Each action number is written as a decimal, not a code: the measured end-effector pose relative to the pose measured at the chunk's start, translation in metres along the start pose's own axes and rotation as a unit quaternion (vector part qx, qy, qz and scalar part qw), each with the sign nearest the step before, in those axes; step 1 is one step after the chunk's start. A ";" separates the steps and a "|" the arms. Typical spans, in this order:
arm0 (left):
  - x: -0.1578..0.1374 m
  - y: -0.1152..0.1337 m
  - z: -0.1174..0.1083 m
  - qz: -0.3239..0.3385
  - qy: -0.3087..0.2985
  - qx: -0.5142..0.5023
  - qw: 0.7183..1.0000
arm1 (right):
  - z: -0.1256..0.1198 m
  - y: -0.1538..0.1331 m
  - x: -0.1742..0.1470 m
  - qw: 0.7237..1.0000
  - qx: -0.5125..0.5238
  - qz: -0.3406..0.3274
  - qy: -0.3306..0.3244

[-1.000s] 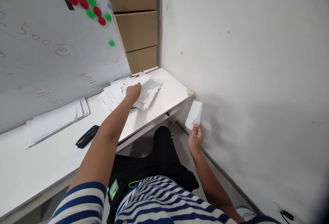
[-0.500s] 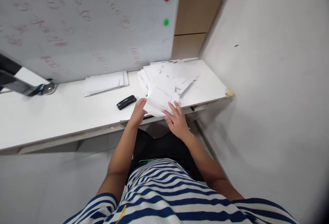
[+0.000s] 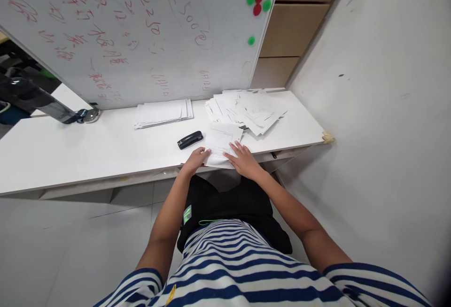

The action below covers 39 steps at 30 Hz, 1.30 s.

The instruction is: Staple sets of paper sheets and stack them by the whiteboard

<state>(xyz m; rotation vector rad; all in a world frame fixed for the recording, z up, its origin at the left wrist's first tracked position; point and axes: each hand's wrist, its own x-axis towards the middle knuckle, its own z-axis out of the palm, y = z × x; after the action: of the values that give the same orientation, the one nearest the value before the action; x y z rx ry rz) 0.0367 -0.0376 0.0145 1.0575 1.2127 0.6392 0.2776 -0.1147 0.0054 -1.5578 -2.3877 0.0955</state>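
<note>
A white paper sheet (image 3: 219, 140), marked with thin printed lines, lies at the front edge of the white table, its near end jutting slightly over. My left hand (image 3: 196, 160) pinches its left side, thumb on top and the other fingers partly hidden. Across the sheet's right side, my right hand (image 3: 244, 159) rests with fingers spread. Whether this is one sheet or a few together, I cannot tell. Just left of the paper sits a black stapler (image 3: 190, 140), touched by neither hand. Behind it spreads a messy pile of loose papers (image 3: 259, 110).
A neater paper stack (image 3: 162, 112) lies along the back of the table (image 3: 88, 152). Behind stands a whiteboard (image 3: 134, 77) with red writing and several round magnets. A wall (image 3: 380, 133) closes off the right side. At far left, a dark bottle-like object (image 3: 45, 100) leans near the board.
The held paper has come away from the loose pile toward me and lies flatter. My left thumb has moved onto its top. The camera view has shifted.
</note>
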 end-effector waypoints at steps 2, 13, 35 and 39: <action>-0.002 -0.001 0.006 0.019 0.011 0.016 1.000 | 0.000 0.003 -0.001 1.000 0.023 0.000 -0.011; -0.038 -0.062 0.024 0.127 -0.021 -0.033 0.991 | 0.043 -0.022 -0.045 0.683 0.618 0.353 0.167; 0.019 0.003 0.018 0.241 0.080 -0.083 0.964 | 0.014 -0.006 0.059 0.747 0.590 0.237 0.196; 0.019 0.002 0.019 0.211 0.068 -0.091 0.971 | 0.013 -0.006 0.052 0.759 0.583 0.249 0.149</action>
<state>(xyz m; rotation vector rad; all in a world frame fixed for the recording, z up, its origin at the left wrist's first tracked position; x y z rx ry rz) 0.0604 -0.0264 0.0076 1.1380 1.0264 1.1479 0.2494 -0.0687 0.0053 -1.2779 -1.0770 1.1011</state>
